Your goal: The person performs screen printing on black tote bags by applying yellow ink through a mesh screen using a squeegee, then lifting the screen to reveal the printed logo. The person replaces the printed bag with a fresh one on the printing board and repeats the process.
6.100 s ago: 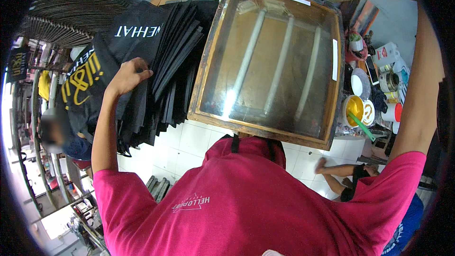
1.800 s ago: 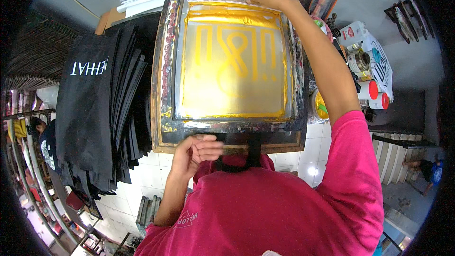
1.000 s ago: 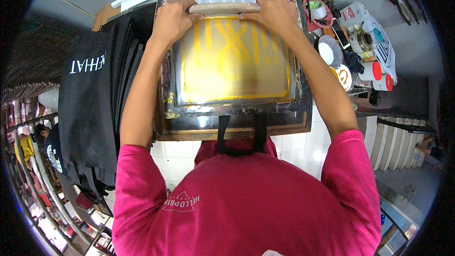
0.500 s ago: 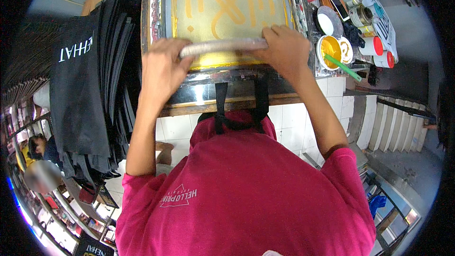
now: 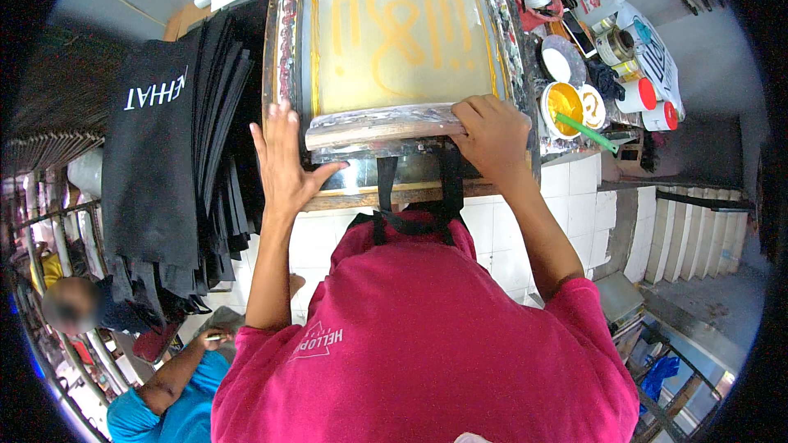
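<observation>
At the near edge of the screen-printing frame [image 5: 290,49] lies a wooden-handled squeegee [image 5: 382,129], crosswise to me. My right hand [image 5: 497,135] grips its right end, fingers curled over the handle. Off its left end my left hand [image 5: 283,166] is spread open, holding nothing, beside the frame's near left corner. Yellow ink lines the borders of the mesh [image 5: 353,86], which carries a curving design and some lettering. Black fabric handles [image 5: 387,182] hang from under the frame over the table's near edge.
Black bags [image 5: 152,172] hang stacked on the left. At right stand a tub of yellow ink [image 5: 565,101] with a green spatula [image 5: 595,134], a phone [image 5: 579,34] and red-lidded containers [image 5: 636,96]. A person with a blue sleeve [image 5: 185,402] is at the lower left.
The squeegee has come toward me to the frame's near edge, baring the mesh. My left hand has let go and opened. A blue-sleeved person has come into view.
</observation>
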`<state>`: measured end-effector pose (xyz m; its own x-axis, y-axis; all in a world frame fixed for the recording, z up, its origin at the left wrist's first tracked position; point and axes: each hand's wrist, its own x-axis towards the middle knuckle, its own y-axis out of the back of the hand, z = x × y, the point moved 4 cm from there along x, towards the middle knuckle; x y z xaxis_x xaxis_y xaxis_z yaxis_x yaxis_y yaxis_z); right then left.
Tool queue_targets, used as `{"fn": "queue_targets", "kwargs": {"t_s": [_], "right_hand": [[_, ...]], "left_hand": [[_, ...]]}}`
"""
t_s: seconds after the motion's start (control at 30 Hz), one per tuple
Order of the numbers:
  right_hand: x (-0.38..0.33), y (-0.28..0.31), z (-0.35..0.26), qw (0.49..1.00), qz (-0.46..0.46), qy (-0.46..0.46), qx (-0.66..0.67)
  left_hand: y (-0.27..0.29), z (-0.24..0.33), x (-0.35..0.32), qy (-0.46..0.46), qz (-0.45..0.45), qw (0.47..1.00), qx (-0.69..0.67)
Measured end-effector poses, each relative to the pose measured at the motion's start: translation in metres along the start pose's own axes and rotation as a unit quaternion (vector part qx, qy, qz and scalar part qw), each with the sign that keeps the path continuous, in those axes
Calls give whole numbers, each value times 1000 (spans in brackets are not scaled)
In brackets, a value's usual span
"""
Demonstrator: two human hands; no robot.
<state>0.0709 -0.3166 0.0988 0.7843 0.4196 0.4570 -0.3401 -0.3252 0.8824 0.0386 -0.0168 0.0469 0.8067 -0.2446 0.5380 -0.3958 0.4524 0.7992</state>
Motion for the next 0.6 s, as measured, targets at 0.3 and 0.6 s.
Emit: {"fn": "queue_targets", "kwargs": {"t_s": [0.3,0.6], "right_hand": [[110,127,14,966,244,60,-56],[264,217,44,985,144,-97,2]], "left_hand": [[119,30,110,-15,255,965,-61],[5,-84,139,379,56,900,-209]]}}
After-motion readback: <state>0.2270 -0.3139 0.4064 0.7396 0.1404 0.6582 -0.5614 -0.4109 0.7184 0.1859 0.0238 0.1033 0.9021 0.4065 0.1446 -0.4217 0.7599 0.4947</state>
